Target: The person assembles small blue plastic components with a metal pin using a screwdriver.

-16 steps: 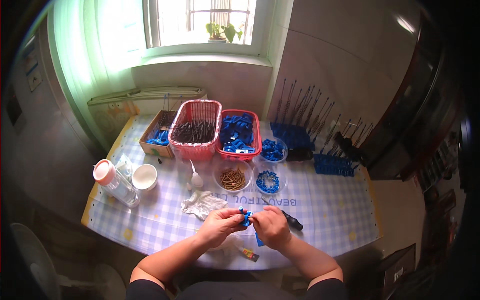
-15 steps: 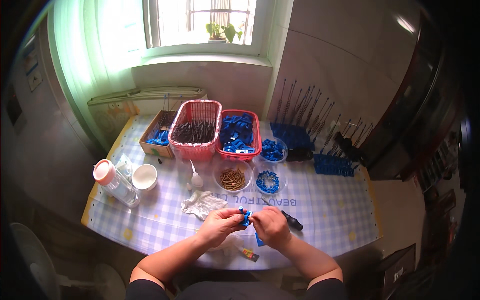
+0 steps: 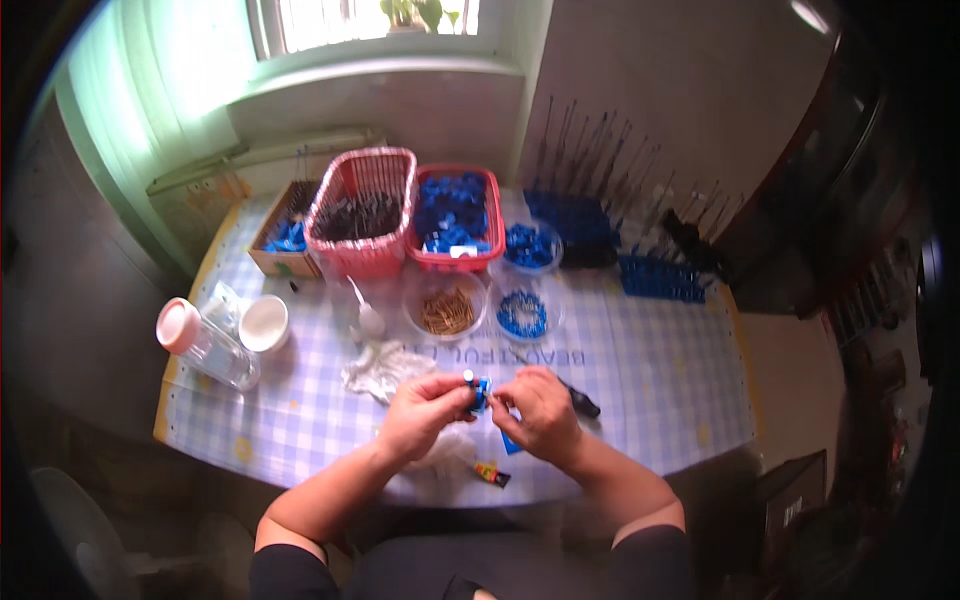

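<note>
A small blue plastic part (image 3: 481, 396) with a pale round end is pinched between the thumb and fingers of my left hand (image 3: 422, 415). Close against its right side, my right hand (image 3: 540, 412) has its thumb and fingertips pressed together; whatever they hold is too small and blurred to name. Both hands are above the near middle of the checked table (image 3: 330, 440). Below and between them lie a flat blue piece (image 3: 511, 442) and a small yellow-and-black tube (image 3: 491, 474). A black-handled tool (image 3: 583, 402) lies beyond the right hand, partly hidden by it.
Clear bowls hold brass-coloured pins (image 3: 446, 312) and small blue pieces (image 3: 522, 315). Behind stand a pink basket (image 3: 362, 256) of dark parts and a red basket (image 3: 460, 265) of blue parts. Left are a bottle (image 3: 215, 350) and white cup (image 3: 264, 325); upright rods fill blue racks (image 3: 662, 278) at right.
The whole view has tipped downward, so the table and hands appear higher. My right fingertips have shifted slightly on the blue part's right side; the left hand still grips it.
</note>
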### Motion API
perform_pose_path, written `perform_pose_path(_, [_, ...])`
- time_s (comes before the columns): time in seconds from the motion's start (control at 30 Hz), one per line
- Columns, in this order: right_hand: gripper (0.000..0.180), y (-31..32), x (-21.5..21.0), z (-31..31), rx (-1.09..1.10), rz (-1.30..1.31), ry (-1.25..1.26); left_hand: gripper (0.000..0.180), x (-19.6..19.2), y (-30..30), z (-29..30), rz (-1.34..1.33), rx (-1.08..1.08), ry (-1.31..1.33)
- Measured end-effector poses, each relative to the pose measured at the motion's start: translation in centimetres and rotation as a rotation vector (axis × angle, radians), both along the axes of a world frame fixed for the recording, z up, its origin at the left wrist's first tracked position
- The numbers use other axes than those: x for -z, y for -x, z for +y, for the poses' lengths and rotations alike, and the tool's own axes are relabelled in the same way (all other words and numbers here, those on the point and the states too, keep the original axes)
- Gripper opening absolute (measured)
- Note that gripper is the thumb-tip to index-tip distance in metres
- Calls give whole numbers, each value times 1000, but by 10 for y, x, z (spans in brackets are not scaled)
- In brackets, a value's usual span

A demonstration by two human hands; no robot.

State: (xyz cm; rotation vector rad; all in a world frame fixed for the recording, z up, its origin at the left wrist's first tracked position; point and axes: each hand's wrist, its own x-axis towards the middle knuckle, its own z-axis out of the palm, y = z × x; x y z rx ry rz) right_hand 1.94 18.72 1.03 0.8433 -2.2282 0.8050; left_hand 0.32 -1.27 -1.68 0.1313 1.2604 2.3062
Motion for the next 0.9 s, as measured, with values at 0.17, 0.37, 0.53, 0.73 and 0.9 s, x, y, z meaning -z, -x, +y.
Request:
perform_pose_path(0.17, [16, 4, -1, -1, -37, -82, 59, 24, -6, 5, -2, 41, 34, 3])
perform_pose_path(0.37, [12, 5, 1, 8, -150, -306, 90, 24, -2, 3, -3, 41, 37, 82])
perform_pose_path(0.53, [11, 3, -2, 12, -152, -440, 135, 24, -3, 2, -4, 73, 31, 118])
perform_pose_path(0.73, [8, 3, -13, 15, -211, -668, 171, 23, -3, 1, -4, 195, 33, 136])
perform_pose_path(0.9, [16, 3, -14, 17, -220, -1099, 310, 25, 0, -3, -1, 389, -16, 209])
